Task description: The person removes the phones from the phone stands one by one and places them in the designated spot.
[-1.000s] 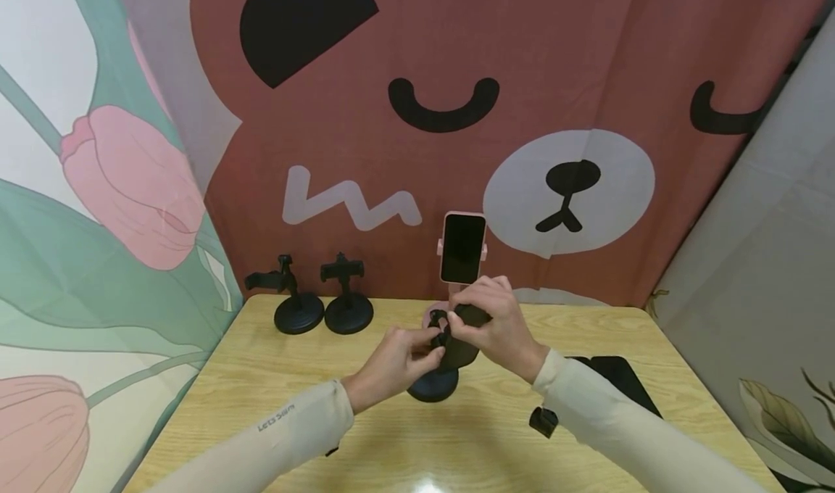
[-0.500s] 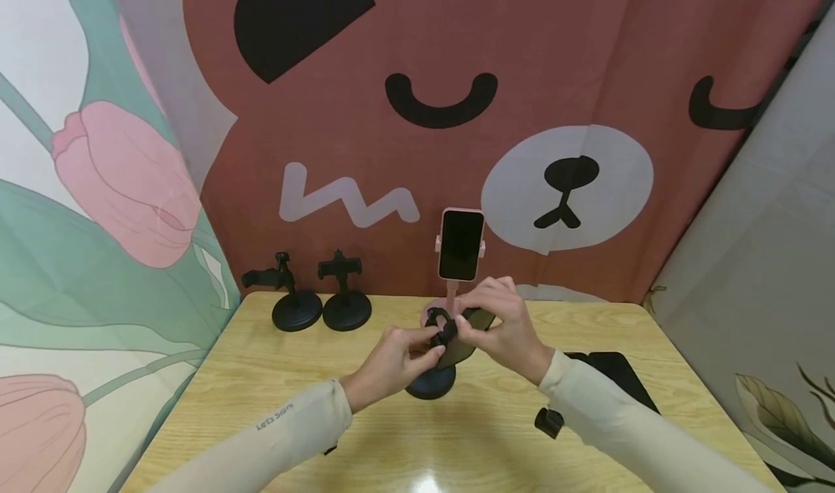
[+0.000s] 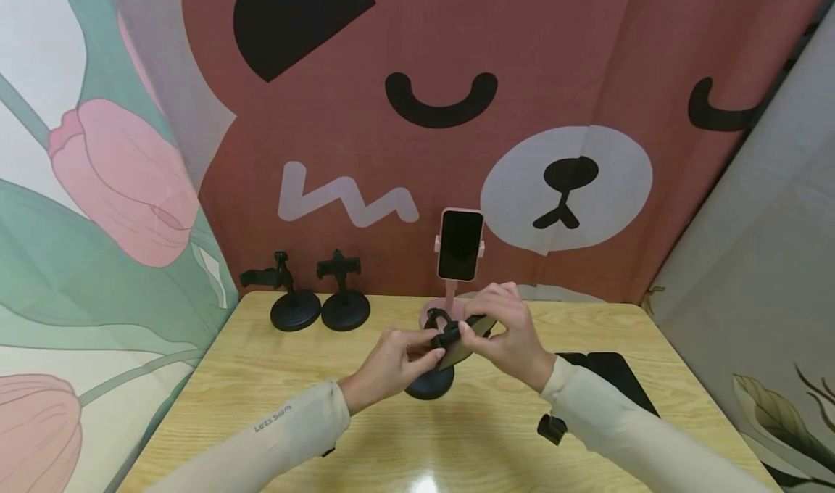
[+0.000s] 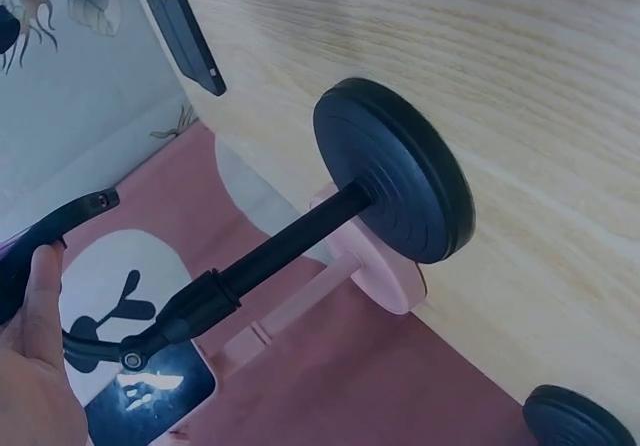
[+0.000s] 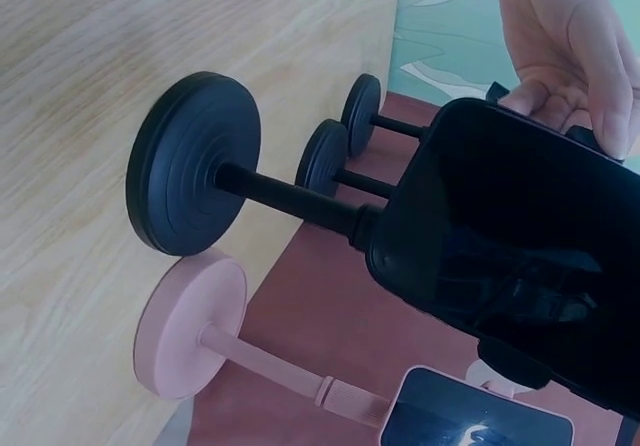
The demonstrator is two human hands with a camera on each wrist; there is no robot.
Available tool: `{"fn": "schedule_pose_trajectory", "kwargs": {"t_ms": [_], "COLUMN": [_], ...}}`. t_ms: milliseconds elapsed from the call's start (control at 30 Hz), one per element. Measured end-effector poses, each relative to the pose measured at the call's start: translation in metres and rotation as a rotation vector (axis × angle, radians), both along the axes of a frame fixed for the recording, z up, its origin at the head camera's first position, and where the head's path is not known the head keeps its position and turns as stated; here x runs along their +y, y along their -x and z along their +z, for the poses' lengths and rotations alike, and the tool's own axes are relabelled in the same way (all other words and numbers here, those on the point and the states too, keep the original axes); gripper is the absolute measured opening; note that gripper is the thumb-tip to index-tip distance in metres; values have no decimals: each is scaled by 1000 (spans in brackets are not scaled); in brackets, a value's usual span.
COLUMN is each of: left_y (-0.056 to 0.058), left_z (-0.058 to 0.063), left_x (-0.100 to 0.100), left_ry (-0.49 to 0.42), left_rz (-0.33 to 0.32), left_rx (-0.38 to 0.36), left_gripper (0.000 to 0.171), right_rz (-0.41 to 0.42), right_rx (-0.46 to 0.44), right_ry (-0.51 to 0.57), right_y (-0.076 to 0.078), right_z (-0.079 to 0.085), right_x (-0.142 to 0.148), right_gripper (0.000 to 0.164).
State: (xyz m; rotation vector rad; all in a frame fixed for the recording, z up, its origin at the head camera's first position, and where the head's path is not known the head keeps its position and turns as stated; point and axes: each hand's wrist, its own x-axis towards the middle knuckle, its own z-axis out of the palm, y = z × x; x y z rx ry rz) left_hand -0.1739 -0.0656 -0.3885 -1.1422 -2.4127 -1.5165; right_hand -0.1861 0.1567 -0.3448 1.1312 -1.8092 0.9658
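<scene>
Black smartphone (image 5: 500, 231) is slanting rightward from your left hand (image 3: 393, 363), which is pinching its holder (image 3: 447, 336). Your right hand (image 3: 511, 331) is gripping the smartphone.

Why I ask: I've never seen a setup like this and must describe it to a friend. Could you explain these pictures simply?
There is no machine arm here, just a person's two bare hands. The head picture comes from a camera worn on the head, looking forward and down. The other two come from cameras on the wrists, so the scene looks tipped sideways.

On the wooden table are a black stand, a pink stand carrying a pink-edged phone, and two other black stands. Flat dark objects lie on the right.

The left hand pinches the clamp of the nearest stand; the right hand holds a dark phone at that clamp.
</scene>
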Motion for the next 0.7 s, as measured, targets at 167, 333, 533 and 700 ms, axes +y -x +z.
{"fn": "schedule_pose_trajectory", "kwargs": {"t_ms": [167,333,533,700], "left_y": [0,-1,-1,-1], "left_z": [-1,-3,-3,-3], "left_x": [0,0,0,-1], "left_ry": [-2,-13,-17,-12], "left_rz": [1,-3,9,30], "left_rx": [12,13,26,36], "left_gripper": [35,35,34,31], "right_rz": [5,27,40,39], "right_rx": [10,54,88,110], "right_ry": [15,40,62,71], "right_y": [-2,-3,-5,-6], "right_z": [-2,-3,-4,-7], "right_x": [0,-1,-4,-5], "right_gripper": [2,15,29,28]}}
